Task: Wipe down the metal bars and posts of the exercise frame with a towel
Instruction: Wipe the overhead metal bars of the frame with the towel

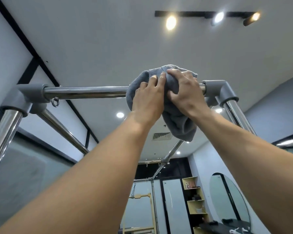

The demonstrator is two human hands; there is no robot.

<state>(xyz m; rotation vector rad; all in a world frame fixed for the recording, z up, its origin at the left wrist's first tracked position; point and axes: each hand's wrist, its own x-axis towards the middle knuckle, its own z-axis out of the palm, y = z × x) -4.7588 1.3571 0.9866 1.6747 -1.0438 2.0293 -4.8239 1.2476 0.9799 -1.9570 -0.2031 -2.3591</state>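
White ceiling (pixel 108 39) overhead. Shiny chrome horizontal top bar (pixel 85 92) of the exercise frame runs into a grey plastic corner joint (pixel 222 90) at right. Grey terry towel (pixel 178 119) draped over the bar's right end, just beside that joint, tail hanging below. Left hand (pixel 149 97) and right hand (pixel 184 88) both grasp towel against bar, fingers curled over it. Small metal eye bolt (pixel 55 104) under bar's left end

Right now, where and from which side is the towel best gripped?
Grip the towel where it drapes over the top bar, coming from below on the near side, as the left hand and right hand do; there it wraps the round tube, whereas its tail hangs loose.
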